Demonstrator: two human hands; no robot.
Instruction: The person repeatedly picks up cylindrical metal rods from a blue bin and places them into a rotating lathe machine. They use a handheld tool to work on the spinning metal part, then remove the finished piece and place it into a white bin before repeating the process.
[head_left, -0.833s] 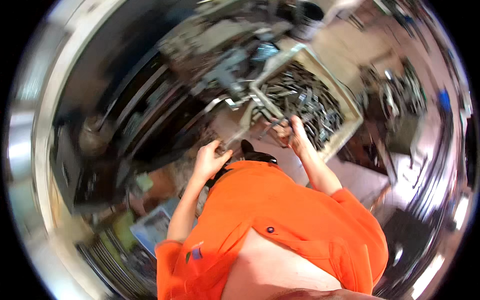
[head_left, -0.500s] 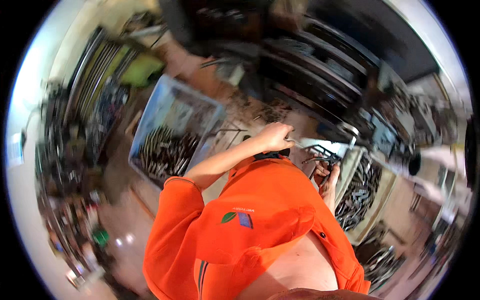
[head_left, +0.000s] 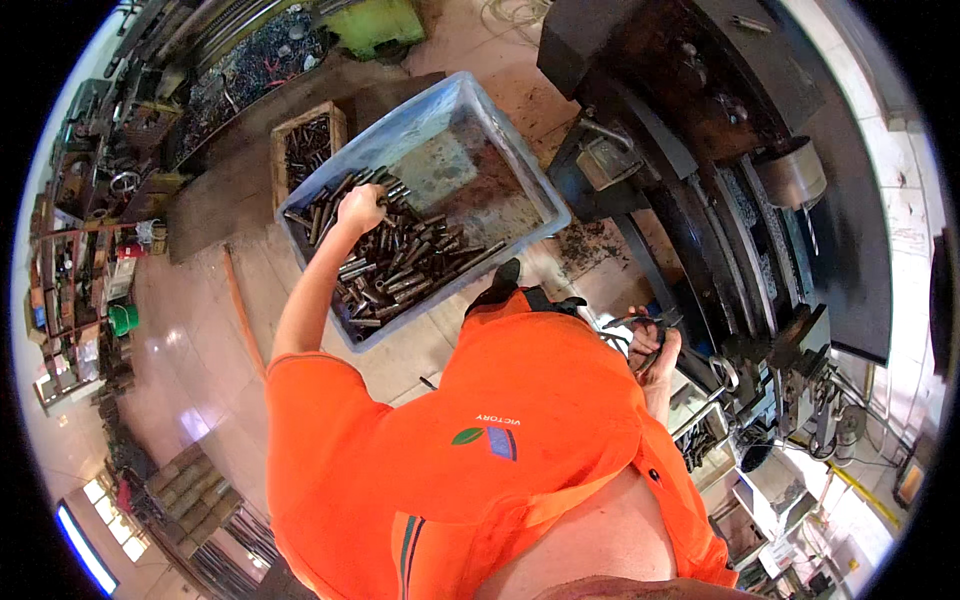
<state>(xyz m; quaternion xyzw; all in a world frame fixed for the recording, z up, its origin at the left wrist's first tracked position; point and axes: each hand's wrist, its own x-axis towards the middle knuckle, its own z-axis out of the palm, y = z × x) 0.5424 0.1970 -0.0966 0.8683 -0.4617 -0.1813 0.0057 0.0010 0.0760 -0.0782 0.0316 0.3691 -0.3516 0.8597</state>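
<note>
Orange cloth shirt nearest. Right hand beside it, grip closed around dark slender metal tool. Farther out, left hand over dark cylindrical metal pieces heaped inside blue rectangular plastic bin; fingers curled, cannot tell whether grip holds one. Just beyond bin, brown wooden box with small dark metal pieces. Farthest, green block-shaped object.

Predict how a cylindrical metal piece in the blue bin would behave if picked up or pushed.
The cylindrical metal pieces look metallic, so probably stiff and heavy for their size. Their rounded sides suggest rolling when pushed, though neighbours heaped in the blue bin may block that. Their sheen hints at slipperiness.
</note>
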